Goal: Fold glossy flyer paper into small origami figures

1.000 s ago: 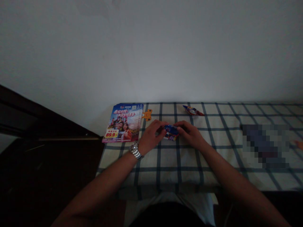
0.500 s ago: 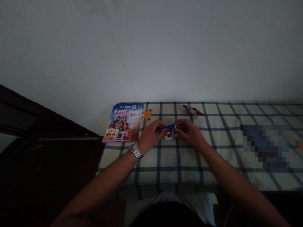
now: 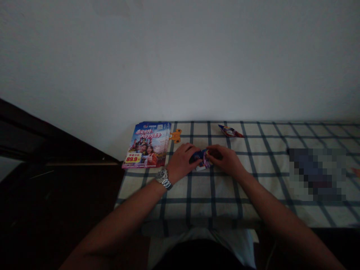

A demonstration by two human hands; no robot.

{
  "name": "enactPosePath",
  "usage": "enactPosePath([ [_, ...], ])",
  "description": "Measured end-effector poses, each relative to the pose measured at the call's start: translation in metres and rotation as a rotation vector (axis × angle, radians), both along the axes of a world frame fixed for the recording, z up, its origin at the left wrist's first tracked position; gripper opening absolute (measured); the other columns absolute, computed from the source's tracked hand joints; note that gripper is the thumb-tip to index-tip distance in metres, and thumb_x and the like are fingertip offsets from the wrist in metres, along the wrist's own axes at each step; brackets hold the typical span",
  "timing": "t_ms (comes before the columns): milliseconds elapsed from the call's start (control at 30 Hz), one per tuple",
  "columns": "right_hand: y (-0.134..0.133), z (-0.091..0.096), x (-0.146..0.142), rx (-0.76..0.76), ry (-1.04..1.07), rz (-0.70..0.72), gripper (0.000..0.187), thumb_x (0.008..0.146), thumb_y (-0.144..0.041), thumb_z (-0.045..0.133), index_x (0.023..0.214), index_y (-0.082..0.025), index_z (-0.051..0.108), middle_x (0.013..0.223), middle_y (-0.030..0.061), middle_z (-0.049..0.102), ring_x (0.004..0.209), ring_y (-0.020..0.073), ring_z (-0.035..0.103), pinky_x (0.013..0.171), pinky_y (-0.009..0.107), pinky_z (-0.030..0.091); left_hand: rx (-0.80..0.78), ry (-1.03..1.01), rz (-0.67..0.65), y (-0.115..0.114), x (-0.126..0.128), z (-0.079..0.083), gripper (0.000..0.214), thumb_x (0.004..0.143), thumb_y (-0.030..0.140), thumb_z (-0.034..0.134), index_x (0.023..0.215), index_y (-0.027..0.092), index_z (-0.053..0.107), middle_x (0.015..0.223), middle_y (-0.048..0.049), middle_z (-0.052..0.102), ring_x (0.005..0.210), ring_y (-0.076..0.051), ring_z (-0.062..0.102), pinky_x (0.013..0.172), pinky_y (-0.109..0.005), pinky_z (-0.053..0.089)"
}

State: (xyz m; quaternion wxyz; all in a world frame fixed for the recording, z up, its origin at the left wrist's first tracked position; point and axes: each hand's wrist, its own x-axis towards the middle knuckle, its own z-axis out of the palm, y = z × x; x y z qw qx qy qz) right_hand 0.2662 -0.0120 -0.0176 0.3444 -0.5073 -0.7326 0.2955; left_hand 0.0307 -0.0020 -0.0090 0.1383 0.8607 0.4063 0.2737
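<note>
Your forearms angle inward, and your left hand, with a silver metal wristwatch on its wrist, meets your right hand palm-down. Together, they pinch a small folded piece of glossy blue, white and pink paper (your fingers cover most of it, so its exact shape is hard to make out). Just beyond your left hand lie a stack of bright printed leaflets and a small orange cut-out. Beyond your right hand, a folded red-and-blue glossy paper rests on the white checked cloth. Farther right sits a pixelated patch, unreadable.
</note>
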Motion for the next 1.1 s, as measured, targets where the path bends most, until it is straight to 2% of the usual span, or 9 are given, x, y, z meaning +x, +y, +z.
enactPosePath([
  [367,0.0015,0.0024,-0.0018,0.149,-0.138,0.040,0.025,0.094,-0.033,0.067,0.117,-0.024,0.070,0.101,0.0076,0.073,0.090,0.0238,0.069,0.081,0.039,0.058,-0.044,0.030,0.027,-0.0006,0.0020,-0.0029,0.030,0.091,0.033,0.074,0.117,0.021,0.065,0.113,-0.0057,0.061,0.107,-0.024,0.059,0.095,-0.038,0.052],
  [567,0.0007,0.0039,-0.0019,0.153,-0.120,0.056,0.022,0.094,-0.033,0.067,0.115,-0.025,0.071,0.102,0.0077,0.071,0.086,0.0222,0.068,0.078,0.036,0.058,-0.043,0.053,0.048,-0.0009,0.0023,-0.0024,0.028,0.092,0.035,0.072,0.115,0.021,0.065,0.110,-0.0055,0.062,0.105,-0.024,0.059,0.095,-0.039,0.051],
  [800,-0.0022,0.0051,-0.0045,0.163,-0.133,0.114,0.027,0.093,-0.037,0.071,0.116,-0.024,0.068,0.108,0.0081,0.070,0.096,0.0238,0.067,0.085,0.038,0.057,-0.064,0.028,0.064,-0.0004,0.0014,-0.0046,0.025,0.095,0.034,0.068,0.116,0.021,0.067,0.108,-0.0058,0.062,0.104,-0.023,0.060,0.091,-0.038,0.052],
  [1100,-0.0035,0.0056,-0.0087,0.212,-0.181,0.134,0.028,0.092,-0.029,0.071,0.119,-0.026,0.065,0.112,0.0090,0.068,0.102,0.0257,0.067,0.090,0.040,0.056,-0.082,0.012,0.102,-0.0006,0.0023,-0.0041,0.023,0.098,0.029,0.062,0.119,0.022,0.066,0.108,-0.0057,0.064,0.104,-0.022,0.062,0.092,-0.037,0.053],
])
